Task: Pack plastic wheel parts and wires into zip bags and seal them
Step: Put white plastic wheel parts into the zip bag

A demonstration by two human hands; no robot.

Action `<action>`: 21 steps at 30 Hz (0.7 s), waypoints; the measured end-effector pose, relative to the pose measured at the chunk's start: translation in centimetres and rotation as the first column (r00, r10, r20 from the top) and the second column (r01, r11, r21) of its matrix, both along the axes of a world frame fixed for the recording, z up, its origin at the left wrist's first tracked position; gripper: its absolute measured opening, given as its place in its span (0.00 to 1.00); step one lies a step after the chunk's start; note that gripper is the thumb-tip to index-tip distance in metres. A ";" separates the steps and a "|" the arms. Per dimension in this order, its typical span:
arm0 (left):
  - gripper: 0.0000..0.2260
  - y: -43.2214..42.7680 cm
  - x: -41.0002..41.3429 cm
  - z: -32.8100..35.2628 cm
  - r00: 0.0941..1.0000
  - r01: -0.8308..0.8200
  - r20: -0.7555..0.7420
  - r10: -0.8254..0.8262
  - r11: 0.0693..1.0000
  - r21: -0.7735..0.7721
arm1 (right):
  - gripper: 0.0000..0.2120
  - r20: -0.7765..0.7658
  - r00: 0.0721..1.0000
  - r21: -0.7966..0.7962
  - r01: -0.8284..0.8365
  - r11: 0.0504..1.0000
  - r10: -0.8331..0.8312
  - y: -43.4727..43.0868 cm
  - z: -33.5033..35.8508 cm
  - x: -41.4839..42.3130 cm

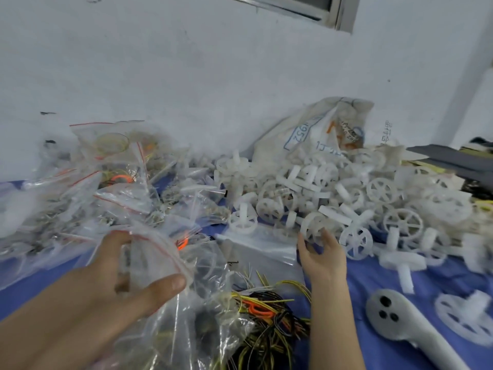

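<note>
- Table (373, 284): blue cover, runs along a white wall.
- Wheel pile (333, 188): I see white plastic wheels heaped centre to right, spilling out from a printed sack (314, 129) that leans on the wall. A few strays lie apart at the near right.
- Bag pile (106, 177): clear zip bags with red strips, already filled, stacked at left against the wall.
- Wires (269, 316): loose black, yellow and orange tangle at the near centre, between my two arms, partly under clear plastic.
- Grey handle (394, 316): lies on the table near right, three dark spots on its head.
- Bag (157, 260): clear, red strip on top, held up off the table.
- Left hand (120, 284): pinches the bag near its mouth, thumb below, fingers above.
- Right hand (322, 260): at the pile's near edge, thumb and fingers round the rim of one wheel (314, 228); blurred.
</note>
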State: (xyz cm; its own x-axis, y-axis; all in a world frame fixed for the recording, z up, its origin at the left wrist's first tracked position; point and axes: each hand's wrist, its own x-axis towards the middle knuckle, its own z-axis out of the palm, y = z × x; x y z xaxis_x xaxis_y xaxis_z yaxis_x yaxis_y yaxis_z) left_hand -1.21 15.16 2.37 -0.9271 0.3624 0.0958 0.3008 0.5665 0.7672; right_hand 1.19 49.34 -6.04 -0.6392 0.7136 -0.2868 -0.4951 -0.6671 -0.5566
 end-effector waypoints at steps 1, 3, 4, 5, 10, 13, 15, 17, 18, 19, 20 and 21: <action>0.37 0.3 0.5 0.8 0.999 -0.024 -0.023 0.024 1.000 -0.006 | 0.10 -0.079 0.996 -0.095 -0.041 0.995 0.034 0.3 -0.4 0.1; 0.37 1.3 1.0 1.1 0.999 0.025 -0.031 -0.025 0.999 0.024 | 0.10 -0.136 0.990 -0.162 0.011 0.987 -0.034 0.5 -1.0 0.2; 0.36 1.5 0.9 1.1 0.996 0.048 -0.072 -0.044 0.998 0.048 | 0.09 -0.175 0.984 -0.147 -0.004 0.989 -0.022 0.5 -1.2 0.3; 0.33 1.6 1.2 1.6 0.995 0.050 -0.087 -0.047 0.998 0.032 | 0.07 -0.152 0.988 -0.093 0.000 0.996 -0.014 0.3 -1.1 0.4; 0.14 1.6 1.1 1.8 0.980 0.090 -0.178 -0.091 0.996 -0.012 | 0.13 0.009 0.996 -0.091 -0.087 0.992 0.088 0.7 -1.5 -1.5; 0.07 1.6 1.0 1.9 0.967 0.076 -0.239 -0.091 0.994 -0.072 | 0.09 0.180 0.982 0.098 -0.071 0.993 0.052 0.1 -1.0 -0.6; 0.04 1.8 1.1 2.1 0.962 0.076 -0.252 -0.101 0.991 -0.107 | 0.11 0.213 0.976 0.084 -0.065 0.994 0.046 -0.2 0.9 -0.7; 0.04 1.8 1.1 2.3 0.970 0.080 -0.225 -0.096 0.994 -0.080 | 0.13 0.212 0.976 0.091 -0.071 0.993 0.050 -1.0 3.2 -0.7; 0.05 1.8 1.1 2.3 0.973 0.081 -0.209 -0.094 0.994 -0.070 | 0.12 0.198 0.977 0.114 -0.101 0.988 0.077 -1.5 4.4 -0.5; 0.07 1.8 1.3 2.3 0.977 0.087 -0.189 -0.101 0.993 -0.081 | 0.10 0.178 0.978 0.149 -0.137 0.979 0.109 -2.4 5.7 -0.4; 0.08 1.7 1.3 2.3 0.977 0.093 -0.182 -0.109 0.991 -0.095 | 0.10 0.158 0.975 0.196 -0.185 0.963 0.155 -3.5 7.0 -0.1; 0.09 1.7 1.3 2.3 0.978 0.102 -0.173 -0.120 0.989 -0.108 | 0.13 0.133 0.969 0.261 -0.236 0.936 0.207 -4.6 8.3 0.1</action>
